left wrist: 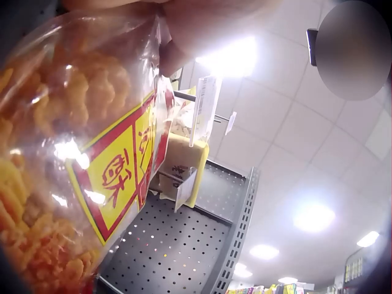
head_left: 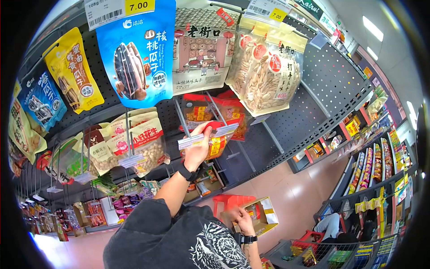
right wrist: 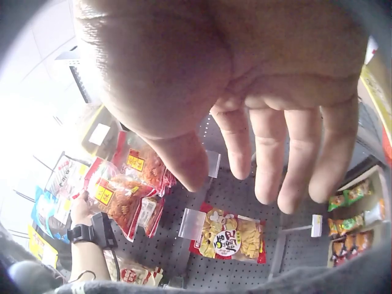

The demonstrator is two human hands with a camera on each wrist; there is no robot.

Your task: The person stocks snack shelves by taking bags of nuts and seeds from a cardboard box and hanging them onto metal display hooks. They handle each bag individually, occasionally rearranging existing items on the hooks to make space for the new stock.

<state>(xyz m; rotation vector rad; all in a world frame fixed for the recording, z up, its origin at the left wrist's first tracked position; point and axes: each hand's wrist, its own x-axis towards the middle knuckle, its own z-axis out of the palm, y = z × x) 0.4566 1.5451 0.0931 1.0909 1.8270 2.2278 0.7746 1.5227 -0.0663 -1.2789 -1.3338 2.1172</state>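
My left hand (head_left: 197,150) grips the top of a clear, red-topped bag of orange fried snacks (head_left: 217,145) at the shelf hooks. A yellow label with a red border shows on that bag (left wrist: 116,174) in the left wrist view, where the left hand (left wrist: 214,24) is cut off at the top. Similar red-topped bags (head_left: 197,112) hang behind it. Lower down, my right hand (head_left: 242,219) is in front of my body, near a cardboard box. The right wrist view shows the right hand (right wrist: 226,79) with fingers loosely extended and nothing in its grasp.
Large seed bags, one blue (head_left: 156,67) and one clear (head_left: 268,76), hang above. Peanut bags (head_left: 148,145) hang at the left. Metal hooks (head_left: 268,134) stick out from the perforated panel. A cardboard box (head_left: 268,213) and red basket (head_left: 219,204) stand below. A person (head_left: 331,224) is across the aisle.
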